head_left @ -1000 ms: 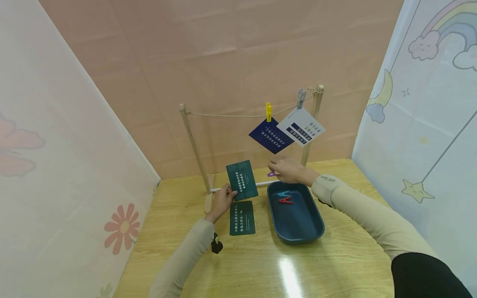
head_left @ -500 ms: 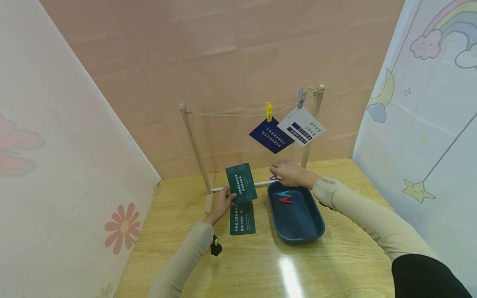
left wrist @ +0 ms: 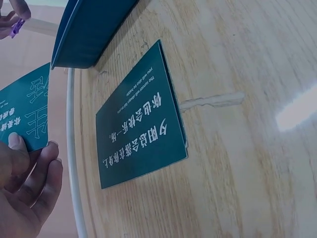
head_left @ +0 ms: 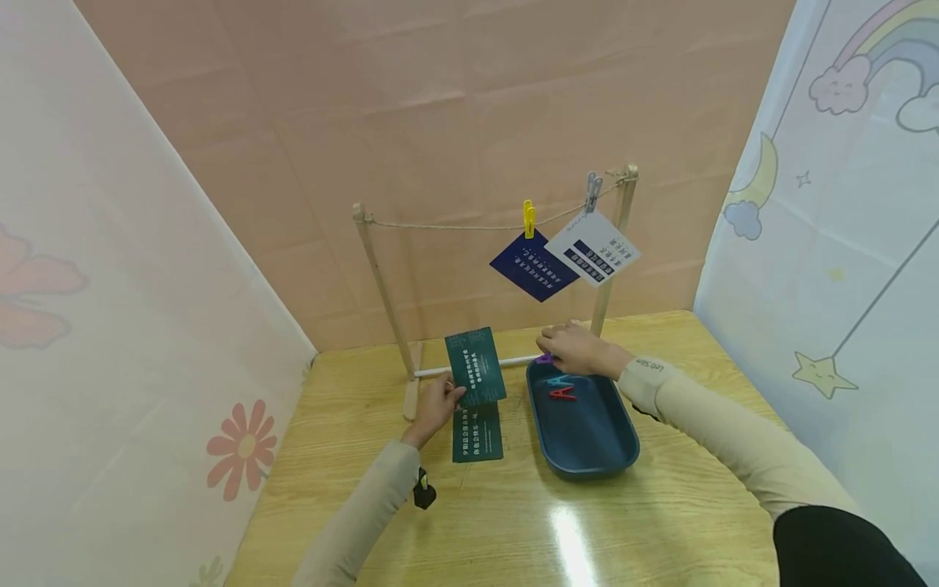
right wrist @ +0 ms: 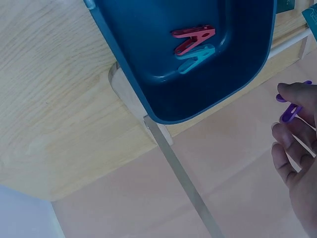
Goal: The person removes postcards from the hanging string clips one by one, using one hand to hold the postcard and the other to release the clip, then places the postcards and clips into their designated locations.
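Observation:
My left hand [head_left: 438, 403] pinches the lower left corner of a dark green card [head_left: 475, 368] and holds it upright above the table; the left wrist view shows the same card [left wrist: 22, 116] under the thumb [left wrist: 12, 151]. My right hand [head_left: 570, 348] pinches a purple clothespin [head_left: 544, 358] at the far rim of the blue tray [head_left: 587, 444]. In the right wrist view the purple clothespin [right wrist: 291, 110] sits between the fingertips. A red clothespin [head_left: 563, 394] and a blue clothespin [head_left: 559, 381] lie in the tray.
A second green card [head_left: 477, 432] lies flat on the wooden table [head_left: 513, 514]. A wooden rack with a string [head_left: 455, 227] stands at the back; a yellow peg [head_left: 528, 218] holds a navy card [head_left: 534, 266] and a grey peg [head_left: 592, 191] holds a white card [head_left: 592, 248]. Curtains close in both sides.
The left hand has lowered the green card a little toward the table. The right hand has dropped slightly with the purple clothespin, closer to the tray's rim.

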`<act>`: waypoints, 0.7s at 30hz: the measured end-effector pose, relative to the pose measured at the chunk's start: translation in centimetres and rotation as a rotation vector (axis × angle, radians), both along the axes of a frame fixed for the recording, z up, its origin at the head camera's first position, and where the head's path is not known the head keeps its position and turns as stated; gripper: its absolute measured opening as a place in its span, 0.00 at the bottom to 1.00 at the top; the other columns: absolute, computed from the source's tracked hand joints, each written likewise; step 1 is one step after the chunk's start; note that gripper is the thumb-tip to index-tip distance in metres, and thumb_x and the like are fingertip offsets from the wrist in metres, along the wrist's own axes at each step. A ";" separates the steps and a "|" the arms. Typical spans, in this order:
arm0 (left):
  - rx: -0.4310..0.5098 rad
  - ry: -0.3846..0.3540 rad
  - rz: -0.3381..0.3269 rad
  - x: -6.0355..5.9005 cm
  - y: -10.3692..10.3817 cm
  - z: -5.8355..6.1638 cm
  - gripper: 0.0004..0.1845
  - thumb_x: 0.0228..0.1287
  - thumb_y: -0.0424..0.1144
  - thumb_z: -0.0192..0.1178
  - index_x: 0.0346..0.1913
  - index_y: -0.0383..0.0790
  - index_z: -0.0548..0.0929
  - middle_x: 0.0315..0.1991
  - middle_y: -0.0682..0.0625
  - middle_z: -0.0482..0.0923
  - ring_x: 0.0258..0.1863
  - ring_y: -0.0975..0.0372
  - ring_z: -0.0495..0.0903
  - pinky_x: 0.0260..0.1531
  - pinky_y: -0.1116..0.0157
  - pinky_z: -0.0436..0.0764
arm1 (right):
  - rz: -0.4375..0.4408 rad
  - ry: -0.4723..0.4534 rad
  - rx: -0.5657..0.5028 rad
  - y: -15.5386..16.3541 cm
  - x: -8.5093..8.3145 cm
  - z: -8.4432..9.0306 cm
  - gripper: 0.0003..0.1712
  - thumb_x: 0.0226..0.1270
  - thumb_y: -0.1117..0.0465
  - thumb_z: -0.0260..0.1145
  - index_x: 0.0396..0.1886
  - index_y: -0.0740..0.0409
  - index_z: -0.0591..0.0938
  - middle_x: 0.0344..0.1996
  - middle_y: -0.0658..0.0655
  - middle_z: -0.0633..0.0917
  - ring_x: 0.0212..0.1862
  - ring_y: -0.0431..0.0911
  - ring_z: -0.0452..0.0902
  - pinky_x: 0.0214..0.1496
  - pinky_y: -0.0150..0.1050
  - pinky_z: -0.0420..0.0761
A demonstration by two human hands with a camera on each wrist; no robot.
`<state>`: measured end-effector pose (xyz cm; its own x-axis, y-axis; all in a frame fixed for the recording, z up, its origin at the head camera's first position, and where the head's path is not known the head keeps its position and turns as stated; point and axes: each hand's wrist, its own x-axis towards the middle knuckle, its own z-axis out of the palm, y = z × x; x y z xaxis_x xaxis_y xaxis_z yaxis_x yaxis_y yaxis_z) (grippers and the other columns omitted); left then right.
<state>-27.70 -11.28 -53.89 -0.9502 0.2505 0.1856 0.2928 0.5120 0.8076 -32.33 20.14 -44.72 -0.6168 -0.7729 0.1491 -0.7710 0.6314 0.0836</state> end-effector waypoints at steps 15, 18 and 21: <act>0.016 -0.029 -0.039 0.6 -0.3 -1.3 0.06 0.74 0.30 0.55 0.46 0.28 0.75 0.31 0.29 0.79 0.29 0.38 0.82 0.22 0.68 0.79 | 0.022 -0.027 -0.022 1.4 -0.1 -2.0 0.13 0.54 0.68 0.73 0.34 0.55 0.76 0.28 0.50 0.74 0.29 0.46 0.72 0.33 0.44 0.74; -0.001 -0.034 -0.028 0.7 -0.3 -1.3 0.05 0.73 0.29 0.55 0.43 0.28 0.74 0.29 0.30 0.79 0.28 0.39 0.82 0.21 0.69 0.78 | 0.020 -0.029 -0.020 1.7 0.0 -2.4 0.13 0.54 0.67 0.74 0.34 0.55 0.77 0.28 0.50 0.75 0.30 0.46 0.74 0.34 0.45 0.76; -0.007 -0.043 -0.020 0.8 -0.3 -1.3 0.04 0.73 0.28 0.56 0.41 0.27 0.74 0.29 0.29 0.79 0.28 0.39 0.83 0.20 0.69 0.78 | 0.009 -0.054 -0.010 1.9 0.1 -2.5 0.14 0.55 0.65 0.75 0.35 0.55 0.77 0.28 0.49 0.75 0.31 0.46 0.74 0.35 0.45 0.76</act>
<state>-26.87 -11.55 -55.17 -0.9519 0.2710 0.1432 0.2686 0.5123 0.8157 -32.19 22.06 -47.25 -0.6174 -0.7769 0.1235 -0.7797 0.6251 0.0349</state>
